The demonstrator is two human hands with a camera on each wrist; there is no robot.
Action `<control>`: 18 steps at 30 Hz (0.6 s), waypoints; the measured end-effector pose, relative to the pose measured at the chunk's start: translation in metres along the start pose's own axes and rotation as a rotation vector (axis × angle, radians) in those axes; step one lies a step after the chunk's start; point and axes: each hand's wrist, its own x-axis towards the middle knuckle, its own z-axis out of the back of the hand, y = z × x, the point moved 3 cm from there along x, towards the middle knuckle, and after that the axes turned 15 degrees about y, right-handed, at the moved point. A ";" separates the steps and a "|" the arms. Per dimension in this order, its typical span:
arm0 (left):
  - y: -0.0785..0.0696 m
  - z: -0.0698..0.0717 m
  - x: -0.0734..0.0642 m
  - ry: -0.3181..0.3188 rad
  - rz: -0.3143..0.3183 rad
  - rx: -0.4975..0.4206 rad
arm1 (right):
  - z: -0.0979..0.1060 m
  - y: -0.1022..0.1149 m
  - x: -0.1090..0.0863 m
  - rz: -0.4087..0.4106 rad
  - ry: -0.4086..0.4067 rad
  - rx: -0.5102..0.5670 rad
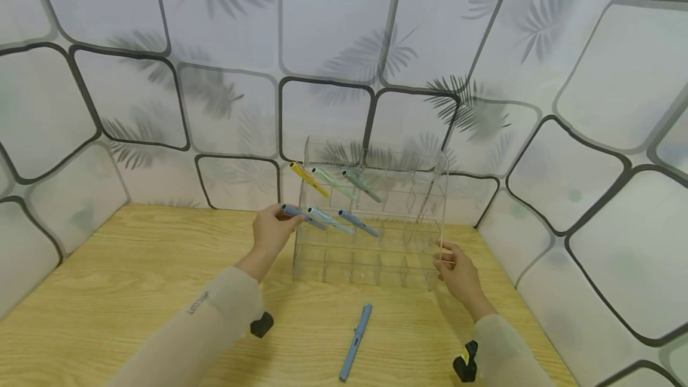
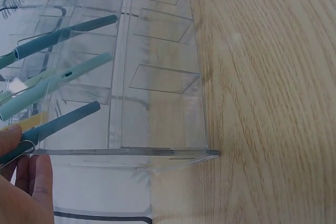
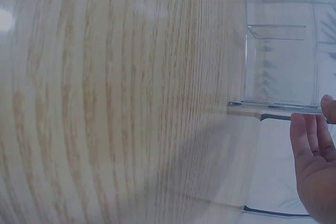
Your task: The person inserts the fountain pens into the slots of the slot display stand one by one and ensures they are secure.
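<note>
A clear acrylic pen rack (image 1: 365, 255) with tiered compartments stands on the table. My left hand (image 1: 272, 230) is at its left side, thumb and fingers pinching the capped end of a blue pen (image 2: 68, 121) that lies slanted in the rack. To the right of that pen are a pale blue pen (image 1: 330, 220) and another blue pen (image 1: 358, 223). Above sit a yellow pen (image 1: 309, 180), a light green pen (image 1: 333, 183) and a grey-green pen (image 1: 362, 186). With thumb inside and fingers outside, my right hand (image 1: 459, 273) holds the rack's right side panel.
One more blue pen (image 1: 355, 342) lies on the wooden table (image 1: 161, 267) in front of the rack. A patterned curtain or wall covering (image 1: 333, 118) rises close behind the rack and along both sides. Black devices sit at both wrists.
</note>
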 end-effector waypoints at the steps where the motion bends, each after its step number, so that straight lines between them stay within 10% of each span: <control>1: 0.000 0.000 0.000 0.000 0.005 0.004 | 0.000 0.000 0.000 -0.001 0.000 0.001; 18: -0.002 0.014 0.000 0.060 -0.025 0.010 | 0.000 0.001 0.001 -0.006 0.003 0.013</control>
